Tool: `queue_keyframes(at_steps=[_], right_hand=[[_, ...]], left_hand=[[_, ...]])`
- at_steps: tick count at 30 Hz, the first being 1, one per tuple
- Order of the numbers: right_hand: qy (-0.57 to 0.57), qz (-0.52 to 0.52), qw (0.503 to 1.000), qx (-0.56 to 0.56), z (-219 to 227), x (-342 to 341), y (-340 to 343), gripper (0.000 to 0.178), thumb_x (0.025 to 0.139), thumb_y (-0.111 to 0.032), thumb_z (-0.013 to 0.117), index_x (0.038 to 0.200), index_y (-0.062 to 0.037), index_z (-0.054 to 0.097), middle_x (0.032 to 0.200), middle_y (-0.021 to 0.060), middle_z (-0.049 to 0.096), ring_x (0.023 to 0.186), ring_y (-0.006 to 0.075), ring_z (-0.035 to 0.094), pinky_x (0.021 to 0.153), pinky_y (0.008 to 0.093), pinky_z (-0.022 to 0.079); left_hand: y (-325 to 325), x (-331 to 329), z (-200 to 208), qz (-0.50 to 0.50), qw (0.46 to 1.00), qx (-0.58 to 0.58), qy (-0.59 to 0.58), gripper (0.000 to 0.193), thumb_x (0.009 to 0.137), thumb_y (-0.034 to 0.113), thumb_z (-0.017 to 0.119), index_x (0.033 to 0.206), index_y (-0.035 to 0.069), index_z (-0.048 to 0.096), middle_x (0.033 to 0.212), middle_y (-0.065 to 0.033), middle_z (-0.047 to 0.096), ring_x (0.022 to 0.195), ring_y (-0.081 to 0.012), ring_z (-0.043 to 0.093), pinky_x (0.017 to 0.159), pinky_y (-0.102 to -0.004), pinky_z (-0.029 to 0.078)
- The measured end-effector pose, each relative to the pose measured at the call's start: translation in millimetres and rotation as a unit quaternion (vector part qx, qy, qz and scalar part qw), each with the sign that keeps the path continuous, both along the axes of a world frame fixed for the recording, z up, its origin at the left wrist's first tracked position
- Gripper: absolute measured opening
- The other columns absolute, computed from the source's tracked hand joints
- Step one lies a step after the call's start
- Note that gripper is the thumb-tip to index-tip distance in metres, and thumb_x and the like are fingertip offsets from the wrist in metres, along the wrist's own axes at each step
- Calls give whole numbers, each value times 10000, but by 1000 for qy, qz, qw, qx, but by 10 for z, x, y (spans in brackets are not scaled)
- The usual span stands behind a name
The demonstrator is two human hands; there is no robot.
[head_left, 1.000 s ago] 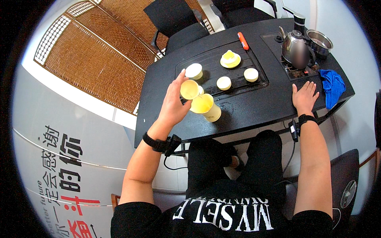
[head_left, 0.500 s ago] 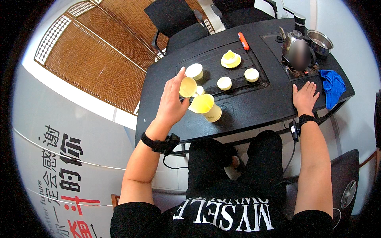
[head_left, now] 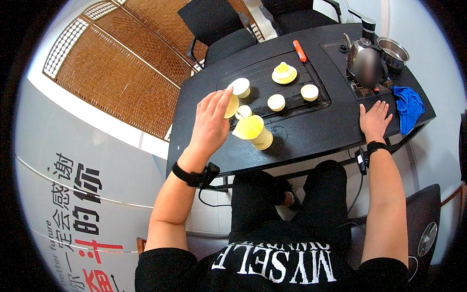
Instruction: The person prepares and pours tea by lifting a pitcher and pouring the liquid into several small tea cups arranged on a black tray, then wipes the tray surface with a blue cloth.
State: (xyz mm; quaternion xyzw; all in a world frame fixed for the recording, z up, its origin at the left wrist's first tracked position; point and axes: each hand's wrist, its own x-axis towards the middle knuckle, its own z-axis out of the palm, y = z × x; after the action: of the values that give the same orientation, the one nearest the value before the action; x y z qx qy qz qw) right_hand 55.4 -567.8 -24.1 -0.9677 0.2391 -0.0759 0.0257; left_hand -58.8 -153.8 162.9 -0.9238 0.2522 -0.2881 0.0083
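My left hand is closed around a small cream cup, tilted and partly hidden behind the fingers. Just right of it sits a small white cup, and close below stands a taller cream pitcher with a yellow inside. A white bowl-shaped cup is just beyond my fingertips. Two more small cups, one nearer and one farther right, stand on the black tea tray. My right hand lies flat on the table, fingers spread, holding nothing, beside a blue cloth.
A white lidded piece with a yellow top is on the tray's far side, near a red-orange stick-shaped item. A steel kettle and a metal pot stand at the right. Black chairs are behind the table.
My left hand has turned further over, its back now more toward me, and the cup in it is tilted more and more hidden. My right hand stays put.
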Motion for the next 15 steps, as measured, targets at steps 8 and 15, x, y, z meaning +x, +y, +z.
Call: queue_keyframes(at_steps=[8, 15], right_hand=[[7, -2, 1000, 3, 34, -7, 22, 798, 992, -573, 366, 1511, 28, 286, 1590, 192, 264, 1501, 309, 176, 1198, 533, 139], [10, -2, 1000, -5, 18, 4, 9, 798, 991, -579, 364, 1511, 22, 290, 1589, 189, 267, 1500, 306, 179, 1196, 532, 150]], left_hand=[[22, -2, -3, -30, 989, 132, -60, 673, 773, -52, 577, 1418, 107, 471, 1326, -97, 561, 1241, -288, 507, 1062, -446, 367], [36, 9, -126, -58, 989, 133, -33, 687, 766, -3, 653, 1418, 90, 458, 1317, -109, 557, 1236, -295, 509, 1068, -449, 364]])
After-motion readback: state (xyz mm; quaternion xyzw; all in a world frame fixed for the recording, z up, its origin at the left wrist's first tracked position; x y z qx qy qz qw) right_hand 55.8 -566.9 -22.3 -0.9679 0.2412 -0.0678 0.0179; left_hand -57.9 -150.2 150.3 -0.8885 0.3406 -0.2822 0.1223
